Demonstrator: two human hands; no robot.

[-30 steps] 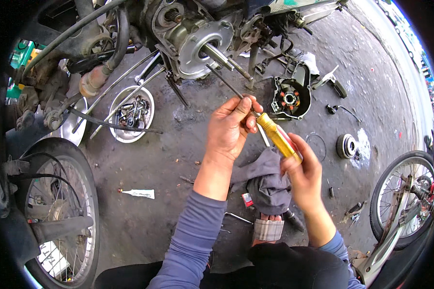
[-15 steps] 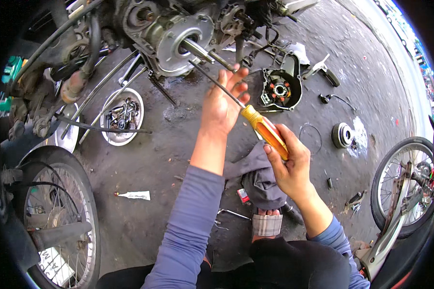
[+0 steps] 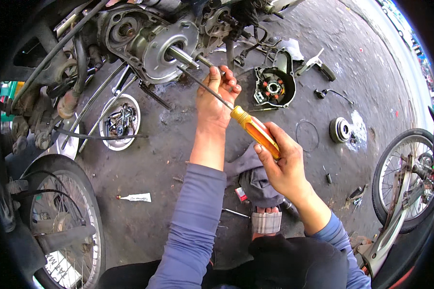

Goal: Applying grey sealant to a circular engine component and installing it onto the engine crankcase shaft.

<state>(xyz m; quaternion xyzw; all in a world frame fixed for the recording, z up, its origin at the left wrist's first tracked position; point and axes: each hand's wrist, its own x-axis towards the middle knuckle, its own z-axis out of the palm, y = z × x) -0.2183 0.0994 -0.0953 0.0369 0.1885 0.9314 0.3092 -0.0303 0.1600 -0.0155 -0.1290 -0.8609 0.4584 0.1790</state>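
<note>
My right hand (image 3: 287, 161) is wrapped round the yellow-orange handle of a long screwdriver (image 3: 255, 130). Its thin blade slants up and left, passing in front of my left hand, and the tip lies near the thick central shaft (image 3: 182, 57) of the engine. That shaft sticks out through a round silver plate (image 3: 152, 53) on the opened engine. My left hand (image 3: 214, 103) has its fingers curled at the end of a thinner metal shaft (image 3: 206, 61) beside the thick one. The curled fingers partly hide that end.
An engine cover with a coil ring (image 3: 287, 91) lies on the right of the dark ground, with a round metal drum (image 3: 341, 130) farther right. A white bowl of bolts (image 3: 135, 108) stands left. Wheels (image 3: 94, 207) flank both sides; a white tube (image 3: 140, 197) lies nearer.
The fingers of my left hand have curled in round the thinner shaft's end. The engine and both hands with the screwdriver appear shifted slightly left in view.
</note>
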